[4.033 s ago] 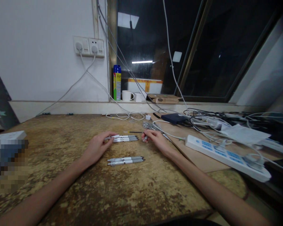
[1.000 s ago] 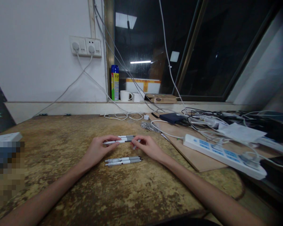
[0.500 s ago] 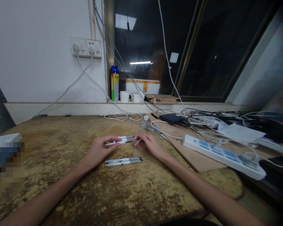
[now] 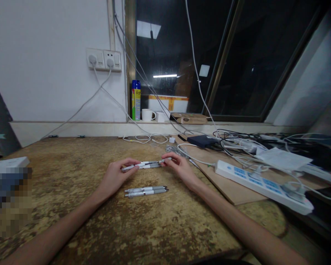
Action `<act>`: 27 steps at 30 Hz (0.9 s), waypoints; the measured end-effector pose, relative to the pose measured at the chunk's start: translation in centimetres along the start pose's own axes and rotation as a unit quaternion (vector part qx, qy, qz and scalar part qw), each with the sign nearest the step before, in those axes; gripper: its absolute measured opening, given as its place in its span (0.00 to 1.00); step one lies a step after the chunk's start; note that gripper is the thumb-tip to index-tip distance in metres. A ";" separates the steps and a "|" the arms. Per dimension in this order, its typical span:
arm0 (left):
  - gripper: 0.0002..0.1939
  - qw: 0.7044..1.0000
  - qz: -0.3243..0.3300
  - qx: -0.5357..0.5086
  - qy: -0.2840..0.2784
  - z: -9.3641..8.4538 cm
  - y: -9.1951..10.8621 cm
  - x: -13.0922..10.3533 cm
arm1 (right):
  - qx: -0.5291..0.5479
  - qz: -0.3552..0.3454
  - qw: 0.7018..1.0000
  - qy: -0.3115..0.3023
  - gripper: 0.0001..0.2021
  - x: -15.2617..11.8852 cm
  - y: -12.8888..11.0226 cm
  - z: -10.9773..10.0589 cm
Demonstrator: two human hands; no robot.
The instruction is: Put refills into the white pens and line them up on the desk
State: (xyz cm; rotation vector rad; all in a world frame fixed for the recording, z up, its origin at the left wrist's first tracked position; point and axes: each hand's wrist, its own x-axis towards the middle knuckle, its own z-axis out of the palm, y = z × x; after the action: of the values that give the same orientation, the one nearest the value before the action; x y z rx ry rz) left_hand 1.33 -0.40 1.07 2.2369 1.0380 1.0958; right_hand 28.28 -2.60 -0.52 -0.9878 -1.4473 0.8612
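Observation:
Two white-and-grey pens [image 4: 146, 191] lie side by side on the worn wooden table [image 4: 105, 232], nearer to me than my hands. Farther back, my left hand [image 4: 118, 175] pinches the left end of a white pen [image 4: 147, 166], with another pen just behind it. My right hand [image 4: 178, 167], at the right ends of these pens, has its thumb and fingers closed on a small whitish piece [image 4: 167, 159], too small to make out fully.
A white power strip [image 4: 264, 186] lies on a brown board [image 4: 223, 184] at the right, among tangled cables and a black box [image 4: 202, 140]. A spray can [image 4: 136, 101] and a white mug [image 4: 148, 115] stand on the windowsill. At left is a white box [image 4: 11, 164].
My right hand has lifted slightly and turned at the pens' right ends, with the small piece now above them. My left hand keeps its pinch. The whole view has shifted a little.

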 end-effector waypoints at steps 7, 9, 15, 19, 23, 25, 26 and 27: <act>0.14 1.000 -0.007 0.007 -0.009 0.0 0.5 0.0 | 0.001 -0.009 1.000 -0.011 0.14 -0.1 0.2 0.3; 0.13 1.000 -0.006 0.003 -0.009 0.0 0.6 0.0 | -0.001 -0.016 1.000 -0.021 0.13 0.0 0.4 0.5; 0.13 1.000 0.002 -0.017 -0.022 0.3 0.5 -0.1 | -0.019 -0.047 0.998 -0.046 0.11 -0.2 0.5 1.2; 0.13 0.999 0.001 -0.022 -0.029 0.5 0.8 -0.3 | -0.030 -0.053 0.996 -0.068 0.11 -0.7 0.0 1.6; 0.13 0.999 0.001 -0.031 -0.036 0.6 1.1 -0.3 | -0.029 -0.073 0.993 -0.083 0.11 -1.0 -0.2 1.9; 0.12 0.999 0.002 -0.032 -0.037 0.6 1.2 -0.3 | -0.030 -0.082 0.992 -0.087 0.11 -1.1 -0.2 2.0; 0.12 0.999 0.001 -0.033 -0.037 0.6 1.1 -0.2 | -0.032 -0.083 0.992 -0.088 0.11 -1.1 -0.2 2.0; 0.12 0.999 0.002 -0.035 -0.038 0.6 1.1 -0.2 | -0.033 -0.079 0.992 -0.090 0.11 -1.1 -0.2 2.0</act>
State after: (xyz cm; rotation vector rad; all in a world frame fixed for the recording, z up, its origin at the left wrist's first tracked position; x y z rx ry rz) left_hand 2.23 -1.31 1.30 2.2081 0.9510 1.0232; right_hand 26.30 -3.60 -1.00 -0.8480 -1.6933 0.8058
